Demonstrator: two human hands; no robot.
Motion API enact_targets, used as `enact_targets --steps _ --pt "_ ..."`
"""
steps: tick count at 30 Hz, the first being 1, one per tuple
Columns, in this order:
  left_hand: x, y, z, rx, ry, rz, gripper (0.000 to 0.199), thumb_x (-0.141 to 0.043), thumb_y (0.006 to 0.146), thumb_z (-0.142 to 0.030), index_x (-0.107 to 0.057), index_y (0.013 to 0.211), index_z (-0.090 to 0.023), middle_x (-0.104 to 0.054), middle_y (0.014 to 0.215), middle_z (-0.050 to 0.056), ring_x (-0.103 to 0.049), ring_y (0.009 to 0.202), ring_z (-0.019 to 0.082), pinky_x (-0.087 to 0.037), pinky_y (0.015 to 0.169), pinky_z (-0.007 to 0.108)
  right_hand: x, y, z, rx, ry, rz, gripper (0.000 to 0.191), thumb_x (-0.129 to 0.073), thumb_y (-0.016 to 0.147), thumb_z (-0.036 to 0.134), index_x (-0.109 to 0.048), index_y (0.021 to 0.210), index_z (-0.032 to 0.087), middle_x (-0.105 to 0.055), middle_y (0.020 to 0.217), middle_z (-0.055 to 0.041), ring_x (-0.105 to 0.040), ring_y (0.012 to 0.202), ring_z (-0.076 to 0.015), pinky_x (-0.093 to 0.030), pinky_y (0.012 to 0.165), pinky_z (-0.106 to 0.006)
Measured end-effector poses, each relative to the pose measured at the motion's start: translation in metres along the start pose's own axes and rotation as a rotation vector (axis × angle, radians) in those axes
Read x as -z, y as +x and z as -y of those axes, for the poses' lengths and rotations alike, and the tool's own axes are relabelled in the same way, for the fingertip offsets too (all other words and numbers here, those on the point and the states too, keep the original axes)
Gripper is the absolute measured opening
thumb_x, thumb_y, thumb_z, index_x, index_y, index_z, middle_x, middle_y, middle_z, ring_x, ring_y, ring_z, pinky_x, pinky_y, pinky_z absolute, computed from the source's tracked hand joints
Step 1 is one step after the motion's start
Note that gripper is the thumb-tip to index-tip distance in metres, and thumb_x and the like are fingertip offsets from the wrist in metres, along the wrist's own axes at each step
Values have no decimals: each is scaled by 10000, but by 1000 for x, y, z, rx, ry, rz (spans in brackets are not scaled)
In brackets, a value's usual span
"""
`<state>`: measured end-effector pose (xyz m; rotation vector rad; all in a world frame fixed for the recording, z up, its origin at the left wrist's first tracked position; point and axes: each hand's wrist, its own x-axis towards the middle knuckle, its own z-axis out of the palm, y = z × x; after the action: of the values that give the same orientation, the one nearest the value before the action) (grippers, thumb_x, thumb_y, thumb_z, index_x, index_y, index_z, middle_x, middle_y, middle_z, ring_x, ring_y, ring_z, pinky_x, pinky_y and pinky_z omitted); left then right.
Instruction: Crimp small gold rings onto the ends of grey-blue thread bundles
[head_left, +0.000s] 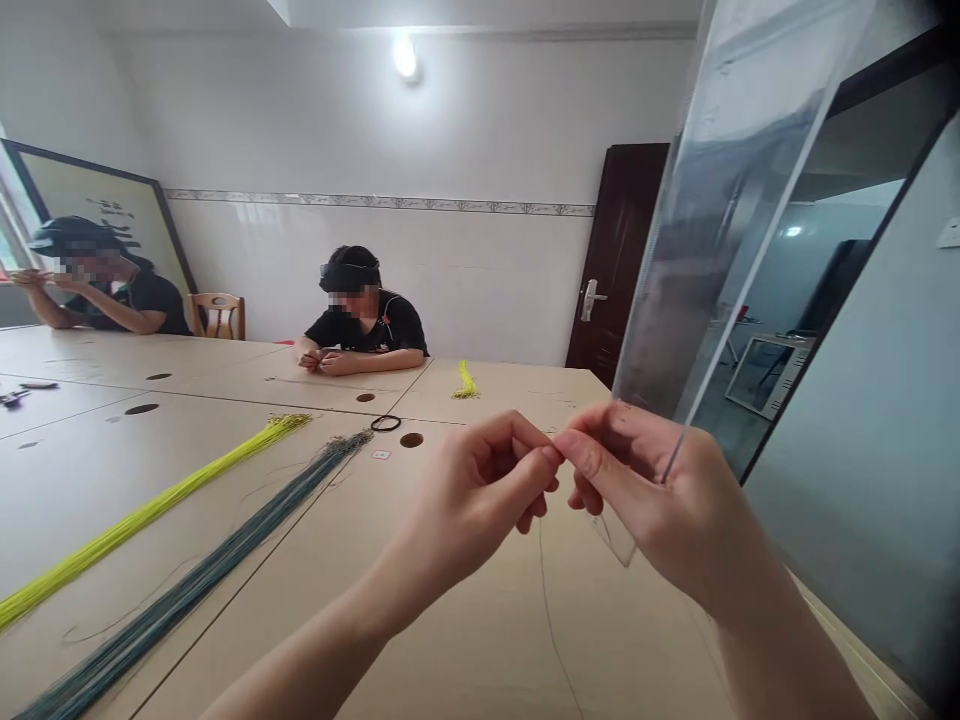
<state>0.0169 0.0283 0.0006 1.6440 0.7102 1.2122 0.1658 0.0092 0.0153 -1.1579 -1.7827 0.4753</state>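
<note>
Your left hand (487, 475) has its grip pinched closed on a thread (551, 620) that trails toward six o'clock. Your right hand (645, 490), pinched closed too, meets those fingertips; what it holds is too small to tell. Clear plastic (739, 180) rises from it toward one. Across the surface (420, 640), a grey-blue bundle (225, 560) lies toward eight, a yellow bundle (161, 519) toward nine. Farther, a co-worker (394, 330) sits at ten.

A round lamp (406, 60) is shining white on the wall (480, 120), with glare around it. The window (10, 225) at left is also bright. The right corners are dark; the door (621, 250) looks slanted.
</note>
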Motion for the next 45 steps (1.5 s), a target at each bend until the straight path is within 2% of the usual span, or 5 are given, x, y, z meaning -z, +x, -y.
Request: enact_targets --steps 7,30,34,39,45 --pt "3 1 1 -4 20 -2 234 -555 848 -243 -554 647 -122 -544 538 -37 -468 445 26 -328 408 109 3 -5 4 17 -74 16 203 -485 893 355 -597 772 236 -503 563 54 -449 502 -98 -326 450 -234" --pt "-14 -5 17 -119 -150 -126 212 -551 817 -169 -512 610 -147 -474 499 -61 -438 437 35 -344 424 138 6 -8 -3 27 91 98 228 -516 892 395 -584 755 225 -588 614 42 -537 567 -89 -455 547 -193" --pt "-15 -5 19 -108 -228 -109 201 -567 834 -182 -531 640 -143 -490 511 -65 -440 438 21 -363 437 118 11 -11 0 -34 84 -45 281 -567 842 478 -603 741 218 -566 555 23 -534 541 -111 -455 505 -208" --pt "-11 -6 12 -146 -237 -102 197 -568 852 -196 -560 663 -143 -517 518 -56 -440 464 26 -387 465 112 5 -17 7 189 450 -389 174 -567 878 268 -648 728 233 -490 544 44 -531 465 -94 -482 477 -221" --pt "-3 -14 6 -257 -195 -154 202 -573 852 -192 -568 653 -160 -545 565 -35 -493 550 67 -407 533 170 2 -24 5 400 693 -177 442 -286 987 239 -692 815 214 -625 850 -34 -641 887 -168 -559 794 -285"
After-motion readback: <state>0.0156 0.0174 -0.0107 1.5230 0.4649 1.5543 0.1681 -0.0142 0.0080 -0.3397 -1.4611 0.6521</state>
